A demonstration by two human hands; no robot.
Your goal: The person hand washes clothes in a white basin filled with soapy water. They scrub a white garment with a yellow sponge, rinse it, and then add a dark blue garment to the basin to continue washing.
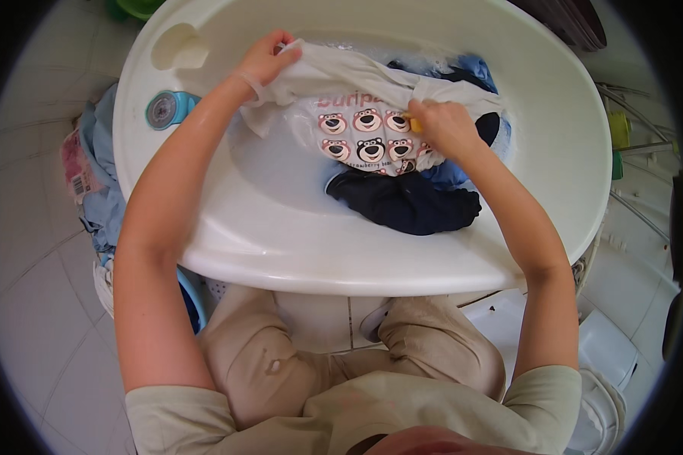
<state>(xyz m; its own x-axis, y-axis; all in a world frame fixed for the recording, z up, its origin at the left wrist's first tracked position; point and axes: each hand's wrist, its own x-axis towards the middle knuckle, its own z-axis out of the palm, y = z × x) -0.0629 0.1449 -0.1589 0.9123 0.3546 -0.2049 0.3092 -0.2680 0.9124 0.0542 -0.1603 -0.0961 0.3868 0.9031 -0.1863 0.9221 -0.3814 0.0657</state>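
Pinched in my left hand [270,57] is the upper edge of a wet white T-shirt [301,122] printed with rows of cartoon bear faces. My right hand [445,126] is closed around a small yellow object [415,125], mostly hidden by the fingers, and rests against the shirt's right part. Both hands are over a white plastic tub [341,278] holding cloudy water [279,170]. A dark navy garment [404,205] lies below the shirt, partly up the tub's near wall. Blue cloth [475,67] shows behind the shirt.
A blue round-faced item [164,110] sits on the tub's left side. Light-blue cloth [99,170] and a pink package [78,162] are outside at left. Below the tub stands a blue basin [196,301]. At right are metal rods [640,148] and a white container [606,347].
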